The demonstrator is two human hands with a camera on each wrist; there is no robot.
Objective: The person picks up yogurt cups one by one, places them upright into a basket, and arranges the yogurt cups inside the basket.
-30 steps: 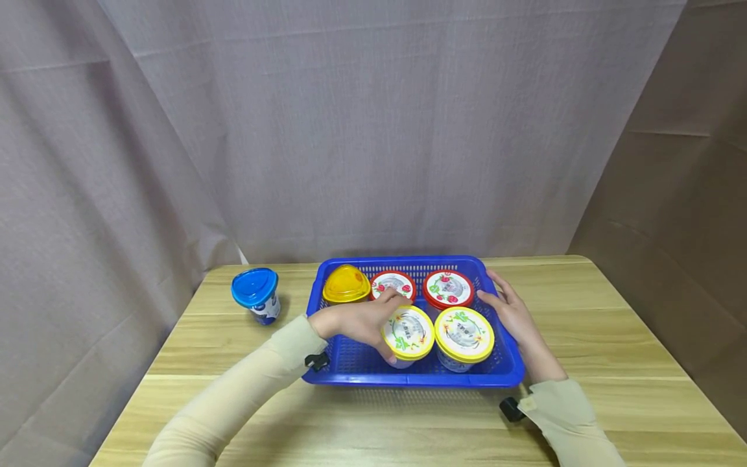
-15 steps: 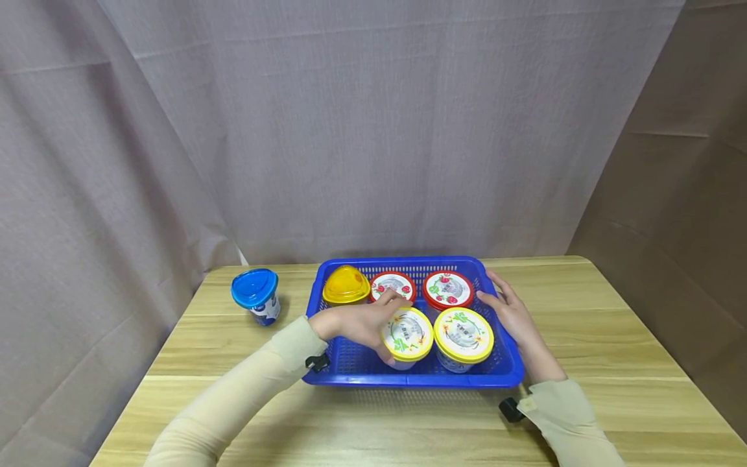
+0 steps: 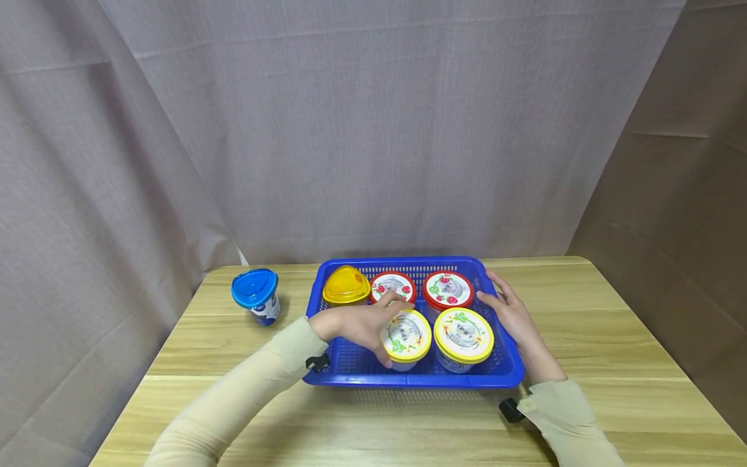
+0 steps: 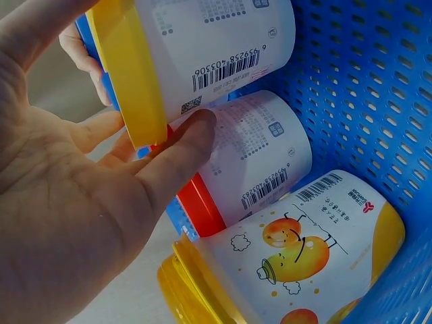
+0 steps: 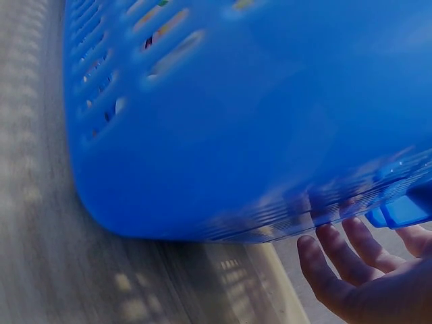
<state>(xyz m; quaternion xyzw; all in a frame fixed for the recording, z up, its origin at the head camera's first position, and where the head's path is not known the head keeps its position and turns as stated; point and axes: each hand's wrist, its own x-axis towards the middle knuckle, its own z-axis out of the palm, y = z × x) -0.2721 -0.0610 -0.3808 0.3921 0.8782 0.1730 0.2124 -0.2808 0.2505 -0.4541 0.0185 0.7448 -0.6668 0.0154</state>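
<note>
In the head view my left hand [image 3: 364, 324] holds a yellow-lidded tub [image 3: 407, 336] at the front middle of the blue basket [image 3: 373, 380]. Its thumb lies on the near side and its fingers on the far side. Up close in the left wrist view, the fingers reach past the yellow lid [image 4: 131, 74] beside a red-lidded tub [image 4: 260, 158]. My right hand [image 3: 515, 318] grips the basket's right side, thumb at the rim and fingers along the outer wall, as the right wrist view shows the fingers [image 5: 344, 256] there. A second yellow-lidded tub [image 3: 463, 335] stands right of the held one.
Two red-lidded tubs, one at the back middle [image 3: 393, 285] and one at the back right [image 3: 448, 289], share the basket with a yellow triangular-lidded cup [image 3: 346, 285]. Outside, a blue-lidded cup [image 3: 257, 295] stands left on the wooden table [image 3: 595, 337]. Grey cloth [image 3: 373, 130] hangs behind.
The yellow-lidded tub in my left hand has shifted slightly left, and a narrow gap now shows between it and the other yellow-lidded tub. My right hand and the basket stay put.
</note>
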